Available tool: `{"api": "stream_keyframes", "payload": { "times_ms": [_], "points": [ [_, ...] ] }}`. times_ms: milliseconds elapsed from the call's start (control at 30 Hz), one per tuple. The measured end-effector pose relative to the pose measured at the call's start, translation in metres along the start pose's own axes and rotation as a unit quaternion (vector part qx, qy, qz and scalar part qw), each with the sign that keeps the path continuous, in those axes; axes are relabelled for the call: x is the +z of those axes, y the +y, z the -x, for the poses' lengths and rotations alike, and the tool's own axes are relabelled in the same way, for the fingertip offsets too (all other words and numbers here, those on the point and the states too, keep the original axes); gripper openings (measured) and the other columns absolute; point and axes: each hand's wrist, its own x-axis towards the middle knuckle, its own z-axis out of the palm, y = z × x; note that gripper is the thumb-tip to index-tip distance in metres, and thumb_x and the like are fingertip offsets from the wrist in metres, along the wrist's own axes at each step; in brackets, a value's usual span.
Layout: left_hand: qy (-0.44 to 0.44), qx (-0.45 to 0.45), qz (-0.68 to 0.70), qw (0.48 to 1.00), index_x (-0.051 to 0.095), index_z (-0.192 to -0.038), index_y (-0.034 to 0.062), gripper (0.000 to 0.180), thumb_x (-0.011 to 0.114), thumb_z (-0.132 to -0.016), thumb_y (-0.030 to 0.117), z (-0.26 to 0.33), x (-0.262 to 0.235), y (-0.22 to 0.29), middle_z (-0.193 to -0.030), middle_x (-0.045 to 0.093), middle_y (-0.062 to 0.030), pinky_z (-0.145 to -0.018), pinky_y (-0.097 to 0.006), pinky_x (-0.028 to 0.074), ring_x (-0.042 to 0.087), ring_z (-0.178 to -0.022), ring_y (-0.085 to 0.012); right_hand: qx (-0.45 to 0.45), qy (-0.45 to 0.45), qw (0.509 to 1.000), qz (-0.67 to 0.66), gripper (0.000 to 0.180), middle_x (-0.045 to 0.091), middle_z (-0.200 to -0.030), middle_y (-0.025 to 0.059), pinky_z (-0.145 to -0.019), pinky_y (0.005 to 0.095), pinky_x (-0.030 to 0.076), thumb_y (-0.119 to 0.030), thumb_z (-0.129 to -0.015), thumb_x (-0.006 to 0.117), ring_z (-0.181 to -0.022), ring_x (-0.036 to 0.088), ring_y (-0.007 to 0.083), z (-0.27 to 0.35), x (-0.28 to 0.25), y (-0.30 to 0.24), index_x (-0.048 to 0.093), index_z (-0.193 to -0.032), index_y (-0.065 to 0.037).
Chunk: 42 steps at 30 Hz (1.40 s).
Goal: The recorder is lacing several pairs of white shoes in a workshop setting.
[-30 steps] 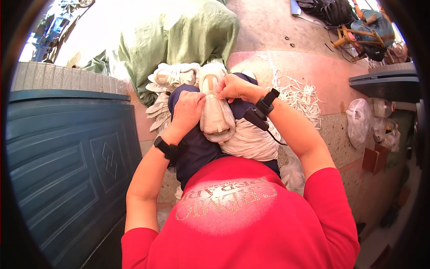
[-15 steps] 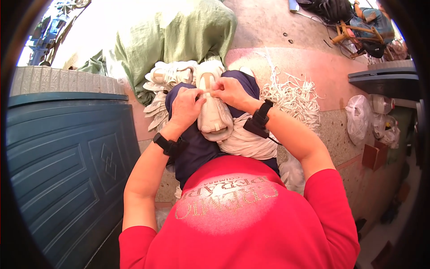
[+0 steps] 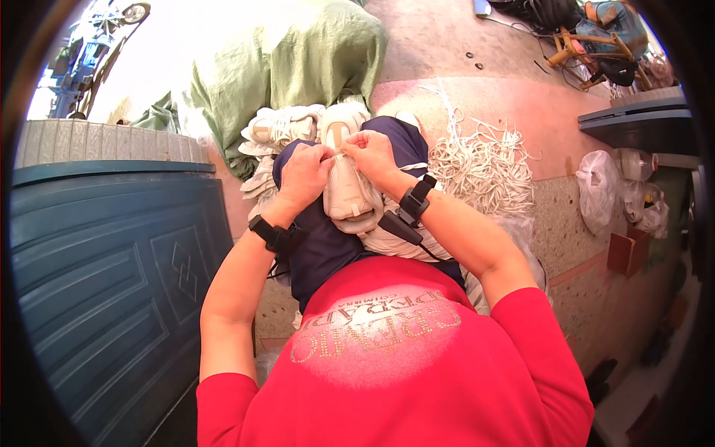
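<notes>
Both hands, left [image 3: 304, 177] and right [image 3: 371, 153], are pinching a lace closed-fingered at the shoe [image 3: 348, 192] top, lacing seemingly near-finished, with loose laces [image 3: 484, 160] lying beside the shoe.

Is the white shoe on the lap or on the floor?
On the lap: the white shoe rests on dark trousers, both hands pinching its top.

A shoe [image 3: 350, 195] lies on the person's lap, with the left hand [image 3: 304, 175] and right hand [image 3: 372, 153] meeting on its far end. Beyond it lies a pile of shoes [image 3: 279, 130], with a sack [image 3: 298, 67] behind. Laces [image 3: 484, 160] lie to the right, a door [image 3: 112, 276] to the left.
</notes>
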Motion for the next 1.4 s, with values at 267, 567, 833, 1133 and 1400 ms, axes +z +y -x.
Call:
{"api": "stream_keyframes", "payload": {
  "times_ms": [267,567,833,1133,1400],
  "points": [
    [0.019,0.002,0.01,1.0,0.062,-0.086,0.0025,0.015,0.061,-0.074,0.012,0.008,0.003,0.003,-0.08,0.061,-0.0114,-0.073,-0.035,0.045,0.056,-0.083,-0.0269,-0.188,0.002,0.947,0.26,0.015,0.06,-0.072,0.017,-0.065,0.0392,0.046,-0.015,-0.075,0.059,-0.071,0.059,0.0336,0.002,-0.014,-0.003,0.059,-0.082,-0.002],
    [0.032,0.007,0.011,0.999,0.062,-0.086,0.0021,0.015,0.059,-0.077,0.014,0.003,0.005,-0.003,-0.081,0.06,-0.0125,-0.072,-0.036,0.045,0.055,-0.084,-0.028,-0.275,-0.089,0.923,0.254,0.012,0.059,-0.082,0.0194,-0.069,0.0421,0.044,-0.008,-0.079,0.05,-0.08,0.056,0.0365,-0.002,-0.007,-0.005,0.054,-0.089,-0.003],
    [-0.068,0.025,-0.026,0.997,0.06,-0.078,0.0018,0.017,0.059,-0.077,0.019,-0.018,-0.003,-0.004,-0.079,0.06,-0.0141,-0.069,-0.039,0.044,0.055,-0.079,-0.0287,-0.179,-0.119,0.916,0.339,0.019,0.06,-0.089,0.0217,-0.073,0.0436,0.044,-0.016,-0.082,0.051,-0.088,0.056,0.0375,0.003,-0.007,-0.031,0.053,-0.095,-0.002],
    [0.075,-0.078,-0.56,0.821,0.055,-0.085,0.0041,0.018,0.04,-0.083,0.015,-0.009,-0.203,-0.134,-0.075,0.058,-0.0186,-0.063,-0.046,0.047,0.057,-0.077,-0.0359,-0.014,-0.148,0.936,0.318,0.025,0.054,-0.062,-0.0029,-0.044,0.0184,0.036,-0.021,-0.077,0.064,-0.052,0.047,0.0037,0.042,-0.168,-0.115,0.061,-0.096,-0.005],
    [0.421,-0.452,-0.438,0.653,0.063,-0.096,0.0036,0.037,0.044,-0.078,0.03,0.269,-0.528,-0.235,-0.094,0.059,-0.025,-0.074,-0.046,0.045,0.056,-0.091,-0.0405,-0.164,0.047,0.939,-0.3,0.021,0.032,-0.056,-0.0069,-0.039,0.0172,0.025,-0.016,-0.088,0.053,-0.045,0.028,0.003,0.118,-0.418,-0.147,0.054,-0.103,-0.001]
  ]
}}
